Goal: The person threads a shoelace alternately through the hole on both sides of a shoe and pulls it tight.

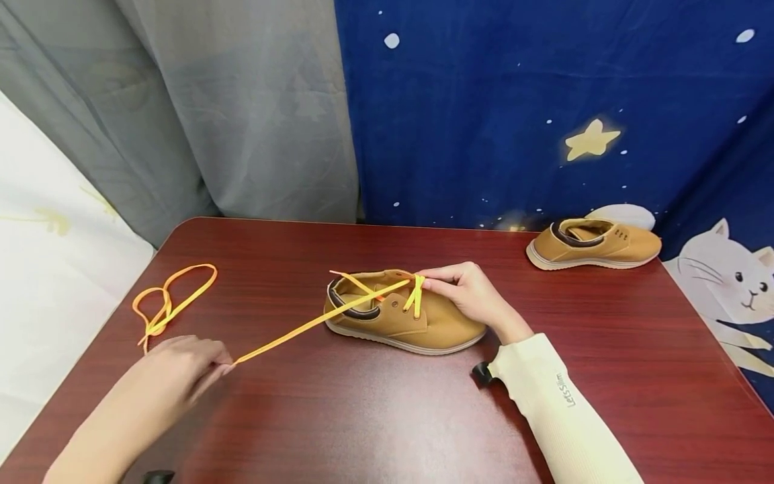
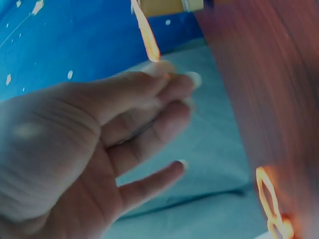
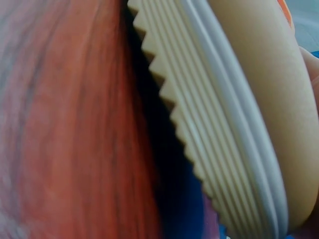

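Note:
A tan shoe (image 1: 447, 319) with a pale sole sits on the table, toe to the right. A yellow shoelace (image 1: 308, 326) runs through its front eyelets. My left hand (image 1: 187, 370) pinches that lace between thumb and fingertips and holds it taut, out to the left of the shoe. In the left wrist view the lace (image 2: 145, 32) rises from the pinch, with the little finger held apart. My right hand (image 1: 474, 296) grips the shoe across its top, fingertips right at the crossed lace. The shoe's ridged sole (image 3: 209, 119) fills much of the right wrist view.
A second yellow lace (image 1: 175, 299) lies looped at the table's left side. Another tan shoe (image 1: 598, 245), its eyelets without a lace, stands at the back right. Grey and blue curtains (image 1: 471, 121) hang behind the dark red table (image 1: 290, 423).

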Demonstrator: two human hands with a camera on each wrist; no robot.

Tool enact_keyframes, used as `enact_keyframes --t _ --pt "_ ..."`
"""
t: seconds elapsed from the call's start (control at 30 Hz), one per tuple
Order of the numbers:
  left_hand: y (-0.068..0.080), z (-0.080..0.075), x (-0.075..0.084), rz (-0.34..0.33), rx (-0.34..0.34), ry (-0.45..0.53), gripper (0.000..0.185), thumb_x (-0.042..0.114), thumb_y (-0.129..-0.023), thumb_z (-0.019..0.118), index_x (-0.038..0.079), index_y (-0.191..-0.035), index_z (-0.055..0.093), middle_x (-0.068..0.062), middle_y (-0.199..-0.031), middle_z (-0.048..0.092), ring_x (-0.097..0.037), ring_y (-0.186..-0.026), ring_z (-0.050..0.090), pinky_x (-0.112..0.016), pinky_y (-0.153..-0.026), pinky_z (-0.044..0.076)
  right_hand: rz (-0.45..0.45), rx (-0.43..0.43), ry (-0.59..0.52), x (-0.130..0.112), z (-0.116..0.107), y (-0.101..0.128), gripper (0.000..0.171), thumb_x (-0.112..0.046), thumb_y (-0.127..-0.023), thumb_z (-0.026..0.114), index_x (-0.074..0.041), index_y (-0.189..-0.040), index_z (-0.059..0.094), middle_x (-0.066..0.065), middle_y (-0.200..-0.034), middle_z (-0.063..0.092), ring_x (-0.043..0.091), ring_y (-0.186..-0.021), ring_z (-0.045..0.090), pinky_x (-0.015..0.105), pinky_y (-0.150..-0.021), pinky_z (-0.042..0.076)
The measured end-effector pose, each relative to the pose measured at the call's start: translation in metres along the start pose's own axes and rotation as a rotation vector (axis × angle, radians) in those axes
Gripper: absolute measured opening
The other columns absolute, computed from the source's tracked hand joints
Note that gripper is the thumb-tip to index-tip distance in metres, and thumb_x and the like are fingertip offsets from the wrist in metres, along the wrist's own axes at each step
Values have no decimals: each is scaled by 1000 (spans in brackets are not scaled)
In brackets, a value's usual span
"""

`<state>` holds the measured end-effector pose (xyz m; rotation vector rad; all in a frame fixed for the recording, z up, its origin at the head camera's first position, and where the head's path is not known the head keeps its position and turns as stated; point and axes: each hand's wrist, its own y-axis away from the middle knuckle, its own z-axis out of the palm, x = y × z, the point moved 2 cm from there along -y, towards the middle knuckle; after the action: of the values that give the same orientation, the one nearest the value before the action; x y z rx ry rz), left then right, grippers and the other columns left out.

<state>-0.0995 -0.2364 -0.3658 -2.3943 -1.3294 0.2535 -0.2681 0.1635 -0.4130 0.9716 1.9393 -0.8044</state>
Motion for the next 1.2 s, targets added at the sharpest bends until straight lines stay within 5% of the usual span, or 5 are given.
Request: enact_keyframes --t 0.13,0.37,0.6,0.87,1.2 --pt "-9 7 5 -99 -177 -21 34 13 -77 82 29 -69 54 22 -63 40 2 -62 37 -25 -59 38 6 5 1 0 0 0 23 -17 -95 70 -10 -116 77 7 -112 77 -3 -101 69 19 -86 55" --pt "-24 16 12 -258 -427 43 23 15 -85 78 27 -73 61 17 -68 54 -1 -61 43 -28 -60 43 2 -3 19 -2 1 -2 23 -17 -95 70 -10 -116 77 7 -112 77 -3 -101 68 19 -85 55" --pt "-44 20 14 -292 -496 131 21 13 -86 73 27 -75 61 15 -68 55 -3 -60 45 -28 -60 41 2 -5 25 -2 1 -1 24 -18 -95 70 -11 -117 77 7 -112 77 -4 -102 68 19 -88 54" --pt "-60 43 15 -304 -563 221 22 10 -88 68 23 -72 61 11 -63 52 -6 -58 43 -25 -58 39 5 -3 9 -1 2 1 24 -19 -95 71 -11 -117 77 7 -112 77 -2 -102 69 19 -87 55" --pt "-75 55 25 -332 -630 266 19 15 -82 82 12 -92 66 5 -68 54 -10 -61 47 -28 -62 41 13 5 16 -1 2 1 24 -19 -95 71 -12 -117 77 5 -112 77 -2 -105 68 18 -90 54"
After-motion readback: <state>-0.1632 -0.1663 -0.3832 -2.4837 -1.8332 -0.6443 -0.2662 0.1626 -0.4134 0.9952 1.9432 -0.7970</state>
